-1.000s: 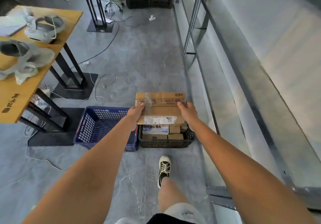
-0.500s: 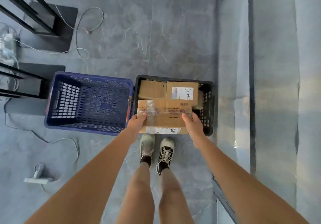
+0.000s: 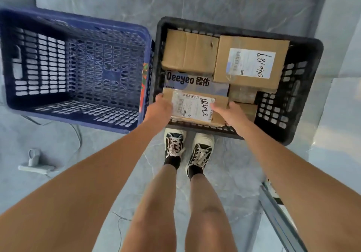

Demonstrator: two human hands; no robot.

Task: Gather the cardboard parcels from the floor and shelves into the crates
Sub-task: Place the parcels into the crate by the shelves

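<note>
A flat cardboard parcel with a white shipping label lies low inside the black crate, at its near edge. My left hand grips the parcel's left end and my right hand grips its right end. Beneath and beyond it in the crate are a printed "Deeyeo" box, a plain cardboard parcel and a larger labelled parcel. The blue crate stands to the left, touching the black one, with nothing inside.
My two feet in dark canvas shoes stand just in front of the black crate. A white power strip and cables lie on the grey floor at left. A metal shelf rail runs along the lower right.
I have bent down closer over the crates. The parcel has turned label-up and dropped from above the black crate's near rim to inside it.
</note>
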